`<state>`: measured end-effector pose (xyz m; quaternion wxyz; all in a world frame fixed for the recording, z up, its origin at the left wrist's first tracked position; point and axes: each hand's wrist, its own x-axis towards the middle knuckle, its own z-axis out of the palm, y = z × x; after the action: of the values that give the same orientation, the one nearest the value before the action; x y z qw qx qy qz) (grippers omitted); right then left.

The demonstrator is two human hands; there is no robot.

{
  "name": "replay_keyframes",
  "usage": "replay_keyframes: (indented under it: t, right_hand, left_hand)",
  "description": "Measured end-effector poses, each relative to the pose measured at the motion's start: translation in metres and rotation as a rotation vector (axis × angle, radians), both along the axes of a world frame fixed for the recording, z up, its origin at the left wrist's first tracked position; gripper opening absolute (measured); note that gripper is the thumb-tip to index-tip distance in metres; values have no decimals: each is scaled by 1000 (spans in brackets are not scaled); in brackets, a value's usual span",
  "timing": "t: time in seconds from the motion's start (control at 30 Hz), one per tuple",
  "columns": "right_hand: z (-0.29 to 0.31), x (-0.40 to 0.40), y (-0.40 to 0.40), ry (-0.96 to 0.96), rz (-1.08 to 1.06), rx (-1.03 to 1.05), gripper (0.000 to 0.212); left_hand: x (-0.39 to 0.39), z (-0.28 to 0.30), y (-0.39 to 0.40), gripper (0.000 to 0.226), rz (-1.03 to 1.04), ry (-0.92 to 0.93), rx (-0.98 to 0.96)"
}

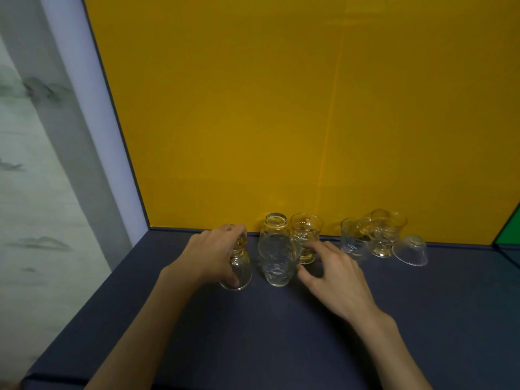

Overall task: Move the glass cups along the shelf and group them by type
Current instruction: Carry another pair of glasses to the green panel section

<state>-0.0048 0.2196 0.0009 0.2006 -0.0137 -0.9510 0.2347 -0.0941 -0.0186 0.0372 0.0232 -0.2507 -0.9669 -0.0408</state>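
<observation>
I see my left hand [215, 253] gripping a narrow-necked glass [239, 270] at about 10 o'clock on the dark shelf [281, 333]. My right hand [336, 275], fingers spread wide and holding nothing, hovers just beside the patterned tumbler [278, 258] at 12. More glasses [380, 237] cluster at 2 o'clock by the yellow wall [281, 108].

The shelf [281, 319] has a dark blue surface that looks matt and slightly grainy, like cloth or textured board. The back panel [281, 108] is yellow, flat and matt, with faint seams, like paper or card. All the cups are clear glass, smooth and shiny. The tumbler [278, 260] in the middle has a pressed pattern in its wall. The footed cup [306, 237] behind it looks glossy. The overturned cup [410, 251] at the right shows bright reflections.
</observation>
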Motion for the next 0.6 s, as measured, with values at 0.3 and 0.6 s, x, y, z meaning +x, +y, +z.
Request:
replay_keyframes:
  t: [0.3, 0.6]
  right_hand:
    - [-2, 1, 2, -29, 6, -20, 42]
    - [-6, -5, -1, -63, 28, -79, 65]
  left_hand:
    - [19, -9, -10, 70, -56, 2, 356]
    - [35, -28, -25, 76, 225, -242, 1398]
